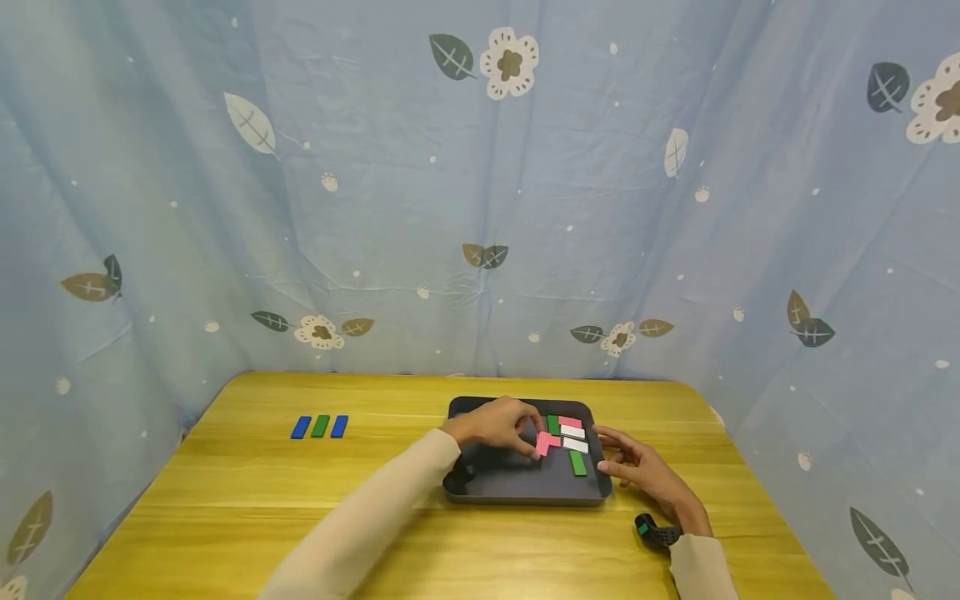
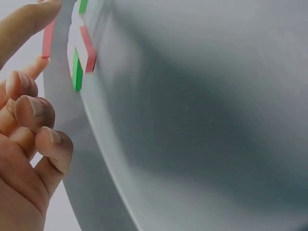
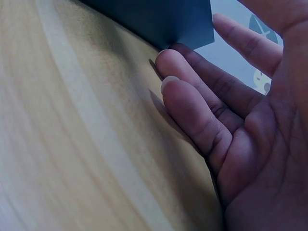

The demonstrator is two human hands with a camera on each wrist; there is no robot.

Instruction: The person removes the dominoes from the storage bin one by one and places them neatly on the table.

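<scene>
In the head view, my left hand [image 1: 498, 423] is over a dark grey tray [image 1: 495, 492], pinching a pink tile [image 1: 542, 445] between thumb and index finger. The left wrist view shows that pink tile [image 2: 48, 41] on edge between the fingertips, the other fingers curled loosely. Another pink tile [image 1: 555, 441] lies right beside it. Around them in the tray are a green tile [image 1: 553, 425], a pink tile [image 1: 570, 422], white tiles [image 1: 576, 446] and a lower green tile [image 1: 577, 464]. My right hand [image 1: 641, 468] rests against the tray's right side with relaxed fingers.
On the left of the wooden table [image 1: 225, 483] lie a blue tile [image 1: 301, 427], a green tile [image 1: 320, 426] and another blue tile [image 1: 339, 427] in a row. A dark band with a device [image 1: 656, 531] is on my right wrist. A patterned curtain [image 1: 375, 208] hangs behind the table.
</scene>
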